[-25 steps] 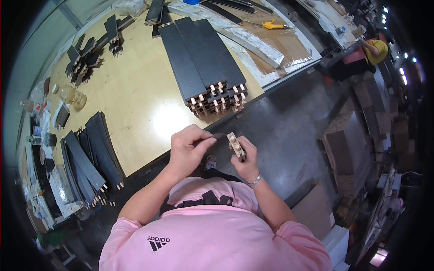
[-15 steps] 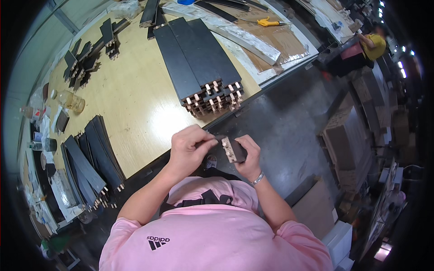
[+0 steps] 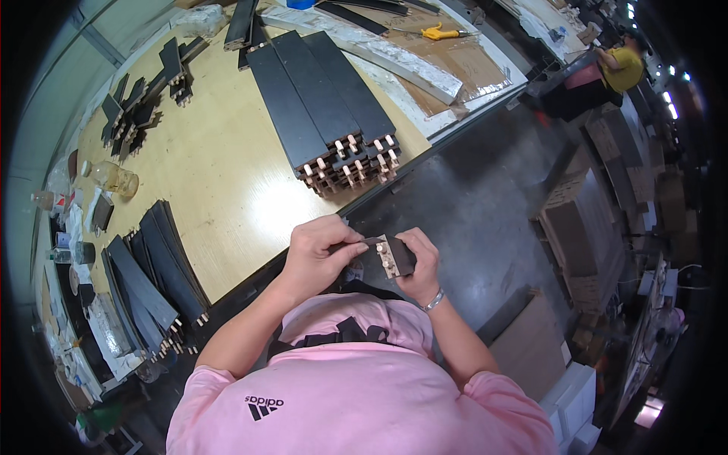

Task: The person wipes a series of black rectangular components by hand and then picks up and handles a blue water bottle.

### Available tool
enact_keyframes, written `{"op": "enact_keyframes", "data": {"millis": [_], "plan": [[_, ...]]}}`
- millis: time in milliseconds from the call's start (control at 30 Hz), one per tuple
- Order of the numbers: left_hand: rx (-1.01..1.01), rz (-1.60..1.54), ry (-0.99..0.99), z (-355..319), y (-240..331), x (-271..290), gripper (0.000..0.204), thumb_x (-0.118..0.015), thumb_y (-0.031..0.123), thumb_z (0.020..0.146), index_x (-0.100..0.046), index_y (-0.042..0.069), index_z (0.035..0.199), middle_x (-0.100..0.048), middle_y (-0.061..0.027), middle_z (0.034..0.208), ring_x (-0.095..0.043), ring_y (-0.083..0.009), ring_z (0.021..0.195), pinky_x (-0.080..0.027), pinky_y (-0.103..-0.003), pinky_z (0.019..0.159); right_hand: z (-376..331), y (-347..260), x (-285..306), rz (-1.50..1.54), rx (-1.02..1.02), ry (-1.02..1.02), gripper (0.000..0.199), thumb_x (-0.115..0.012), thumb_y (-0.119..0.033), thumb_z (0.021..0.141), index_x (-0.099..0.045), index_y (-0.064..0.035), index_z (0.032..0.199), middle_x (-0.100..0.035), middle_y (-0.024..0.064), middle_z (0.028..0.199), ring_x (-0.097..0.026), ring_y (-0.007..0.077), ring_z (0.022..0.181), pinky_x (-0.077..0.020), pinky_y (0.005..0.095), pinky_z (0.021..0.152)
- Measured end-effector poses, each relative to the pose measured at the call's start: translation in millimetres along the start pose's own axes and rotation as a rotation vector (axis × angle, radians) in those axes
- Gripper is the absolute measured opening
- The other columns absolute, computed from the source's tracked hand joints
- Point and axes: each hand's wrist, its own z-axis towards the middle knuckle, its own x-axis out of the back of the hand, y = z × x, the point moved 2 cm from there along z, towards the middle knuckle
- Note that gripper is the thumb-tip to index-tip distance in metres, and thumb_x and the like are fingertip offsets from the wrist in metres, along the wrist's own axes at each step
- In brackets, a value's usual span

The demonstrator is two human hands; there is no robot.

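Observation:
My right hand (image 3: 422, 265) is wrapped round a dark wooden board (image 3: 403, 258), seen end-on in front of my waist. Its pale end carries short wooden dowels. At the board's near-left edge, the fingers of my left hand (image 3: 317, 254) pinch a thin dark strip (image 3: 371, 241), which reaches to the board; its material is too small to make out. Just beyond my hands, on the table (image 3: 227, 182), lies a neat stack of dark boards (image 3: 322, 98) with pale dowels at their near ends.
More doweled boards (image 3: 144, 273) lie at the table's left edge, with a jar of yellowish liquid (image 3: 117, 179) behind them. Short dark pieces (image 3: 133, 110) are piled far left. A yellow air gun (image 3: 438, 32) rests on cardboard. At far right a person (image 3: 623, 68) stands near boxes (image 3: 584, 235).
The pinched strip and my left fingers have shifted slightly right and down along the board's edge. The board has turned a little in my right hand, and the whole view has shifted slightly.

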Motion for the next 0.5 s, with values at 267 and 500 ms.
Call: {"op": "enact_keyframes", "data": {"millis": [267,500], "plan": [[-0.007,0.042,0.131,-1.0,1.3,4.7,0.008,-0.077,0.001,0.075,-0.070,-0.002,0.078,-0.064,-0.0081,0.069,-0.060,-0.0158,0.063,-0.045,-0.028,0.057,1.0,7.7,-1.1,0.009,0.000,0.056,0.030,-0.064,-0.002,0.064,-0.061,0.0002,0.093,-0.059,0.0160,0.085,-0.060,0.0359,0.076,-0.0493,0.0380,0.068],[-0.186,0.123,0.134,-5.9,11.0,-8.8,0.015,-0.078,-0.005,0.069,-0.069,0.000,0.080,-0.063,-0.0083,0.072,-0.060,-0.0198,0.061,-0.046,-0.030,0.054,3.7,8.6,-2.5,-0.038,-0.030,0.058,0.033,-0.064,-0.002,0.062,-0.061,-0.0008,0.095,-0.059,0.0162,0.087,-0.061,0.0377,0.080,-0.0504,0.0408,0.071]]}}
